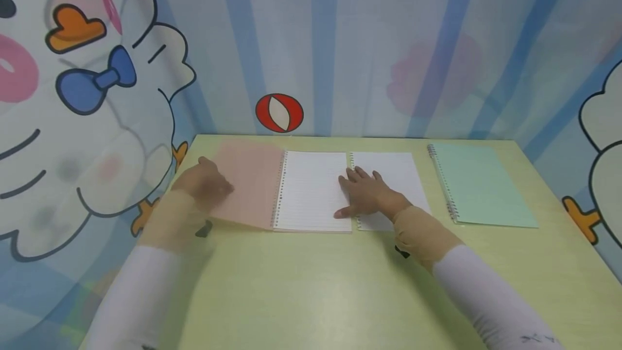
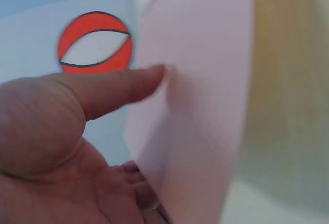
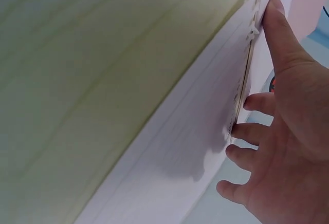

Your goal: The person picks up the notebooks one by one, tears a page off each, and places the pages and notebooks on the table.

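Observation:
A spiral notebook lies open on the table, its pink cover (image 1: 250,182) turned out to the left and its white lined page (image 1: 311,190) facing up. My left hand (image 1: 204,182) pinches the outer edge of that cover, which is slightly raised. In the left wrist view the thumb (image 2: 139,82) presses one side of the cover, with the other fingers behind it. My right hand (image 1: 366,193) has its fingers spread, resting across the page's right edge and a white lined sheet (image 1: 393,169) beside it. That sheet's left edge is holed and looks ragged in the right wrist view.
A closed mint-green spiral notebook (image 1: 486,182) lies at the right of the pale wood-grain table (image 1: 301,285). Behind the table hangs a striped blue cloth (image 1: 359,53) with cartoon prints, reaching down both sides.

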`<state>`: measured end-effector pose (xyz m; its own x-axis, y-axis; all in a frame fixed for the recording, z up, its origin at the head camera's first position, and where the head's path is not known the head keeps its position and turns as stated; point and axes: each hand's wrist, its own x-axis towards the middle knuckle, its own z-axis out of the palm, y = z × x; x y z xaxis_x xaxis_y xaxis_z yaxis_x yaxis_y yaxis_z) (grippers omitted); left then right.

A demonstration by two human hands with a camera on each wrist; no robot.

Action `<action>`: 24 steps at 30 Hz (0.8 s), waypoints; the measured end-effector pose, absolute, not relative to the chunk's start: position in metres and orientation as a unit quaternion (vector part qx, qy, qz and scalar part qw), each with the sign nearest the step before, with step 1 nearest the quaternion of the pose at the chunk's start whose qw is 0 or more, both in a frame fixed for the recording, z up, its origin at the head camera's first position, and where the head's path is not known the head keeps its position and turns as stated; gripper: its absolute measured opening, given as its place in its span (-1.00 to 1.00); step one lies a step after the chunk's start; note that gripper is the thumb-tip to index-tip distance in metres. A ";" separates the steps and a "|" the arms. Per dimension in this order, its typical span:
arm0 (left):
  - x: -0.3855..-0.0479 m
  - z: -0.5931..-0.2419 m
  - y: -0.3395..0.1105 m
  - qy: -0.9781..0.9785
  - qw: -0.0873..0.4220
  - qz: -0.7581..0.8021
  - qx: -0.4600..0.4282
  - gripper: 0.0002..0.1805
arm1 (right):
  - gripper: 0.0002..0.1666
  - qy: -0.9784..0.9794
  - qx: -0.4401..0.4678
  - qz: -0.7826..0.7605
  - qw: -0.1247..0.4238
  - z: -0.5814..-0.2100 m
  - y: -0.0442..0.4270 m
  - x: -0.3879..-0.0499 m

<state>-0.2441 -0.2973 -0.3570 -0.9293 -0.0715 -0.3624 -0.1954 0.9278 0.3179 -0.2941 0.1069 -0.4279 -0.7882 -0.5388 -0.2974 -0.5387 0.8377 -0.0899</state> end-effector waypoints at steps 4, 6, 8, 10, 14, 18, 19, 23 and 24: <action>-0.254 -0.335 -0.293 0.957 0.241 0.152 -0.049 0.06 | 0.34 0.945 -0.285 -0.003 0.158 -0.427 0.109 -0.294; -0.256 -0.326 -0.285 0.961 0.238 0.140 -0.036 0.01 | 0.34 0.945 -0.286 -0.004 0.158 -0.427 0.110 -0.295; -0.254 -0.316 -0.272 0.966 0.217 0.140 -0.022 -0.01 | 0.34 0.945 -0.287 -0.009 0.160 -0.427 0.111 -0.295; -0.252 -0.309 -0.259 0.969 0.188 0.162 -0.018 -0.01 | 0.32 0.943 -0.288 -0.025 0.163 -0.426 0.111 -0.296; -0.246 -0.299 -0.230 0.965 0.148 0.213 -0.021 -0.03 | 0.27 0.941 -0.286 -0.084 0.158 -0.428 0.111 -0.299; -0.241 -0.294 -0.199 0.951 0.155 0.264 -0.031 0.00 | 0.23 0.942 -0.281 -0.116 0.143 -0.432 0.110 -0.301; -0.240 -0.293 -0.192 0.946 0.161 0.278 -0.030 0.02 | 0.24 0.942 -0.279 -0.119 0.142 -0.433 0.110 -0.301; -0.237 -0.294 -0.169 0.930 0.179 0.321 -0.017 0.04 | 0.25 0.943 -0.274 -0.118 0.144 -0.435 0.108 -0.302; -0.237 -0.295 -0.165 0.928 0.183 0.325 -0.009 0.02 | 0.25 0.944 -0.273 -0.116 0.146 -0.436 0.107 -0.302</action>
